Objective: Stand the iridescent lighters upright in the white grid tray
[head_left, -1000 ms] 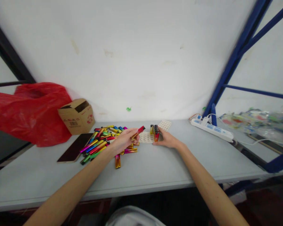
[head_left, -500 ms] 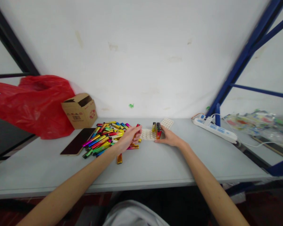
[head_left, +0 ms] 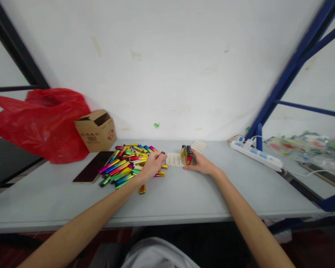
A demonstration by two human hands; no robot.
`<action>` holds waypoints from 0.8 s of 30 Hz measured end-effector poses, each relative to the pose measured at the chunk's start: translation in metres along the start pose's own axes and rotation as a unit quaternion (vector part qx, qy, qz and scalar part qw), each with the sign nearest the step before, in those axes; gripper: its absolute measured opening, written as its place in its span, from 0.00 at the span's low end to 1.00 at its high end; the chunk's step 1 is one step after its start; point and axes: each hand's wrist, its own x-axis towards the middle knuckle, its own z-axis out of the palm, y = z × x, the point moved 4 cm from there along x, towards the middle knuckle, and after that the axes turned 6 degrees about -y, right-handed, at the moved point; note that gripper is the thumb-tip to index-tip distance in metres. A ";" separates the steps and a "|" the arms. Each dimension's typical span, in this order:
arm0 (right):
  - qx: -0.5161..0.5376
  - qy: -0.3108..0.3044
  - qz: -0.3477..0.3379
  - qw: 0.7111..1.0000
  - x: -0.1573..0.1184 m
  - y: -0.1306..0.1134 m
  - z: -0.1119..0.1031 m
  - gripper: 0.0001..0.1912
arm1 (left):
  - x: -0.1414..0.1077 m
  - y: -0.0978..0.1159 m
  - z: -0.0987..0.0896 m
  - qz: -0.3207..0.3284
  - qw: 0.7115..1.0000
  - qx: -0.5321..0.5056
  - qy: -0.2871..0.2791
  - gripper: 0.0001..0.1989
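Note:
Shiny coloured lighters (head_left: 118, 167) lie in a loose pile on the left of the table. At the pile's right edge my left hand (head_left: 154, 163) is closed in a pinch on a lighter (head_left: 163, 152), whose dark end pokes out above the fingers. A white tray with rows of small cells (head_left: 175, 159) lies flat between my hands. Several lighters stand upright (head_left: 188, 158) at its right end, black tops up. My right hand (head_left: 199, 162) curves around these from the right, thumb in front and fingers behind, touching them.
A second white tray (head_left: 198, 146) lies behind my right hand. A dark phone-like slab (head_left: 93, 167), a cardboard box (head_left: 96, 130) and a red plastic bag (head_left: 44, 126) are at the left. A white power strip (head_left: 255, 154) lies at the right, near a blue metal frame (head_left: 284, 70).
My left hand has turned over the lighter it holds, with its knuckles now more on top and less of the lighter showing. The right hand stays at the standing lighters.

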 end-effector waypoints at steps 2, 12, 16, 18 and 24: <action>0.001 0.002 -0.005 1.000 0.000 0.000 0.000 0.47 | 0.000 0.000 0.001 -0.004 1.000 -0.017 -0.005 0.19; 0.016 0.003 -0.025 1.000 0.001 -0.006 -0.001 0.47 | 0.000 0.004 0.006 0.011 0.996 0.040 -0.073 0.21; 0.019 0.009 -0.027 0.999 0.002 -0.005 -0.001 0.48 | 0.004 -0.004 0.007 0.002 0.997 -0.014 -0.076 0.19; 0.015 0.011 -0.026 0.999 0.002 -0.003 0.000 0.49 | 0.006 -0.007 0.007 0.004 0.997 -0.045 -0.070 0.19; 0.009 0.012 -0.021 1.000 0.002 0.001 0.001 0.50 | 0.014 0.008 0.001 0.041 0.998 0.012 -0.046 0.18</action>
